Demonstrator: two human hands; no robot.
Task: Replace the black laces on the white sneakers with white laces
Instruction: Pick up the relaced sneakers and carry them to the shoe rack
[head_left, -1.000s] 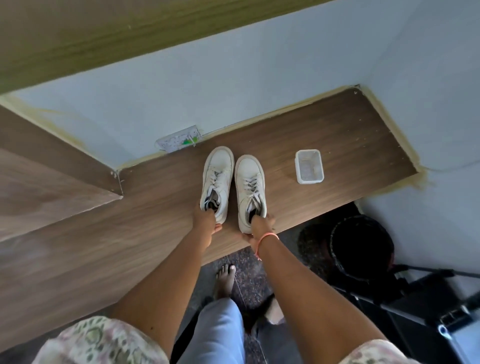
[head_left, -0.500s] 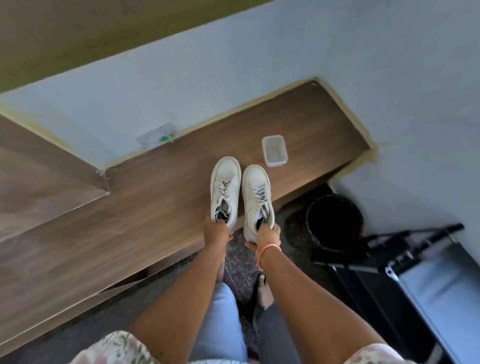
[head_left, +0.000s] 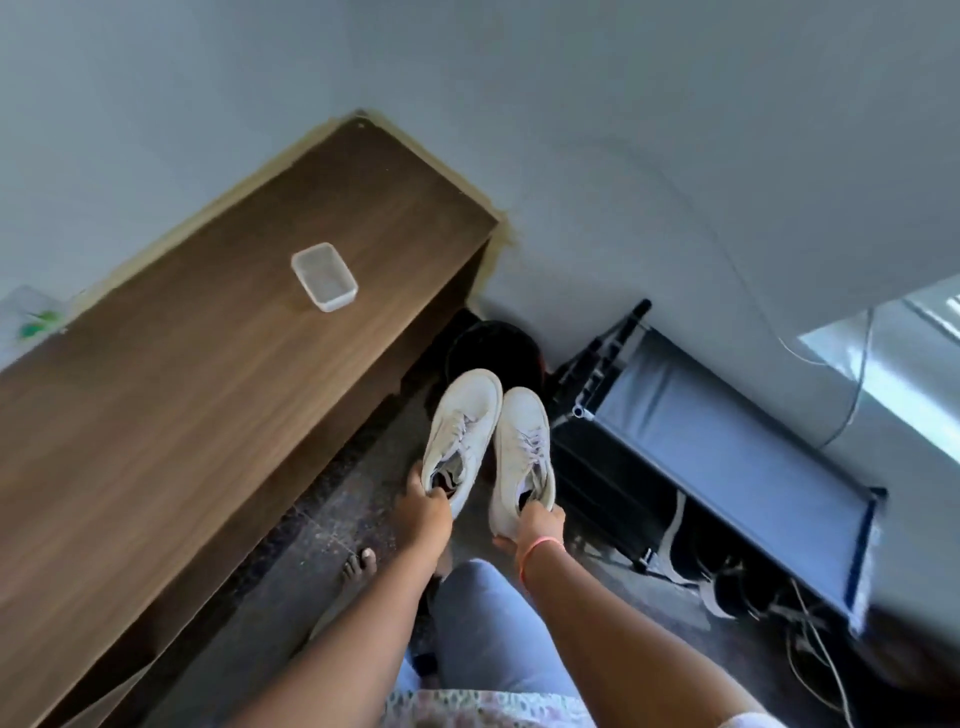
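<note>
Left hand (head_left: 423, 512) grasping heel of left white sneaker (head_left: 460, 439), right hand (head_left: 540, 522) grasping heel of right white sneaker (head_left: 522, 452), both held over dark floor (head_left: 332, 525), toes toward 12 o'clock, white laces (head_left: 535, 441) threaded, clear plastic container (head_left: 324, 277) on wooden desk (head_left: 182, 395) at 10 o'clock, black bucket (head_left: 493, 345) at 12 o'clock

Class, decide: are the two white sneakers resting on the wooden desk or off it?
Off it. Left hand and right hand hold the sneakers above the floor beside the desk.

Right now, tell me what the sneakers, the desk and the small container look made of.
Sneakers: smooth white upper, probably leather or synthetic; matte, lightly scuffed. Desk: brown wood grain with a flat sheen, likely laminate over board. Small container: translucent whitish walls with rounded corners, apparently plastic.
</note>
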